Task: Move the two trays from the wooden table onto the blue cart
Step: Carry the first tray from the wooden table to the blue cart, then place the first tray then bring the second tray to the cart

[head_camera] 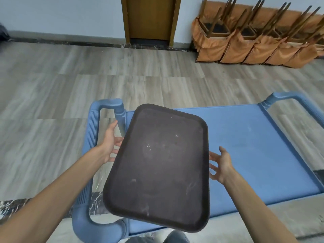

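Observation:
A dark brown rectangular tray [157, 165] sits askew over the left part of the blue cart [245, 146], its near corner reaching past the cart's front edge. My left hand [110, 144] is at the tray's left edge, fingers spread, fingertips touching the rim, thumb up and off the tray. At the right edge, my right hand [220, 165] has its palm turned toward the tray and its fingers apart. Neither hand wraps the tray. I see only this one tray, and the wooden table is out of view.
The cart has blue tube handles at its left end [91, 137] and right end [298, 100]. Grey wood-look floor surrounds it. Upturned chairs with orange covers [254, 41] lean against the back wall, right of a brown door [150, 18].

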The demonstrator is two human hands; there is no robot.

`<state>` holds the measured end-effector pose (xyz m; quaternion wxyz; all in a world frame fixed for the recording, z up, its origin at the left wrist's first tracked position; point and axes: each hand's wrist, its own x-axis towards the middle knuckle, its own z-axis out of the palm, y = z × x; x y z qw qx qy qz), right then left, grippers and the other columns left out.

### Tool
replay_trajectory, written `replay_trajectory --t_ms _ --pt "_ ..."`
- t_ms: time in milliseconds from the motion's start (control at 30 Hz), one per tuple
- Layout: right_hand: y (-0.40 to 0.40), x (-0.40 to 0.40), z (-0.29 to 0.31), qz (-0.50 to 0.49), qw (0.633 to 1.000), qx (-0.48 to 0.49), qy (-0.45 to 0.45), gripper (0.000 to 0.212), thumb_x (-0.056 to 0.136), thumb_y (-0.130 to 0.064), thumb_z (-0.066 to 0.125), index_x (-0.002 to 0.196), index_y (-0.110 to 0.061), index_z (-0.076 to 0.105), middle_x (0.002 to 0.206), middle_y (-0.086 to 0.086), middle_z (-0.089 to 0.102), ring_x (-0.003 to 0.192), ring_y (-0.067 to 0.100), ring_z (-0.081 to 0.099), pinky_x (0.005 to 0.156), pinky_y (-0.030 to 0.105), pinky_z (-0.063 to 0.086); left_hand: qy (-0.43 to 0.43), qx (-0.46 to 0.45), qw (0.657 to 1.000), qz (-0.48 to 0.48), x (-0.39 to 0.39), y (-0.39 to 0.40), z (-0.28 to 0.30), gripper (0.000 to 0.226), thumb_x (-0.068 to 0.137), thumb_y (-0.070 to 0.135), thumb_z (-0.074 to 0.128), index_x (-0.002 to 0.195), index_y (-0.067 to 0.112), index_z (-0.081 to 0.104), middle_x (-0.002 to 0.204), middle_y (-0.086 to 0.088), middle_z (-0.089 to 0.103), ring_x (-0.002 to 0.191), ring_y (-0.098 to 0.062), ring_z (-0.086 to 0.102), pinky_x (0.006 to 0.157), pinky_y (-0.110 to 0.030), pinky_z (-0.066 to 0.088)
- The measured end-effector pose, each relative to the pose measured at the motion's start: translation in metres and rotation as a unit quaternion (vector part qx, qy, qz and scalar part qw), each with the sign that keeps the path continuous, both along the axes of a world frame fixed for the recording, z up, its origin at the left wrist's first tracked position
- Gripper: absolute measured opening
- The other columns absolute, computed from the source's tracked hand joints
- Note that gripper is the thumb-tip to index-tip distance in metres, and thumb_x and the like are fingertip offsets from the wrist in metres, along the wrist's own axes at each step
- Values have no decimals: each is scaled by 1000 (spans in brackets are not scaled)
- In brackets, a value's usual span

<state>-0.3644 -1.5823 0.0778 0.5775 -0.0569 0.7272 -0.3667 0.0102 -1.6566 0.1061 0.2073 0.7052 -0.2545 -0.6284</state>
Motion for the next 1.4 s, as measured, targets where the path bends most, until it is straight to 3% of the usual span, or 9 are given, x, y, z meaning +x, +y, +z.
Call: replay_trajectory --t_ms 200,500,700,767,833,933,1033,1133,1400 --pt "-14 5 -17 29 999 6 -17 60 97 -62 33 114 -22 75 123 0 68 110 21 61 77 43 49 -6 27 998 58 5 -1 -13 95 81 88 20 111 11 68 115 -13 66 99 -31 62 69 -42 43" --pt "-20 -7 -29 49 997 -12 -50 58 101 -59 32 117 -23 75 123 0 71 117 22 62 79 45 51 -3 33 995 91 7 -1 -18 101 80 88 18 127 12 66 126 -12 66 114 -32 60 97 -50 43" --pt "-22 -26 -28 101 993 -23 -59 53 104 -55 35 118 -22 75 121 1 74 111 22 68 84 42 55 -48 -1 999 12 0 6 -17 83 81 84 26 128 26 64 127 -3 64 116 -25 58 102 -47 38" --pt "-22 -30 -23 135 990 -43 -16 50 105 -55 36 127 -23 68 126 -2 70 112 20 67 86 40 54 -59 -48 996 -46 -8 14 -14 69 86 79 30 120 33 68 128 6 65 116 -15 59 103 -40 38" --pt "-21 -35 -18 184 978 -76 59 52 105 -56 34 140 -26 59 138 -6 61 118 17 61 92 38 51 -133 -80 981 -113 -19 25 -15 76 85 81 31 134 32 63 143 1 59 131 -22 53 116 -44 33" --pt "-13 -40 -10 309 918 -155 194 55 103 -63 30 150 -39 45 155 -18 42 143 7 39 117 34 30 -363 -130 892 -233 -41 52 -22 87 89 81 21 159 30 26 171 -3 12 156 -25 2 124 -48 12" --pt "-2 -38 -5 441 810 -195 333 64 97 -71 26 155 -46 32 163 -23 23 153 1 11 122 31 12 -473 -206 799 -309 -67 85 -25 86 86 82 10 160 38 12 170 7 -17 153 -24 -27 124 -50 4" --pt "12 -26 -5 502 729 -208 417 72 91 -79 23 157 -50 22 168 -22 5 156 9 -5 124 43 14 -523 -254 746 -323 -88 116 -30 83 88 78 13 160 37 18 169 7 -14 153 -30 -25 125 -53 4" --pt "31 27 -10 562 594 -301 491 73 96 -79 18 160 -44 19 170 -14 1 155 13 -18 126 46 5 -591 -282 718 -237 -113 180 -33 76 92 72 37 157 33 33 171 4 10 157 -32 -4 123 -58 5"
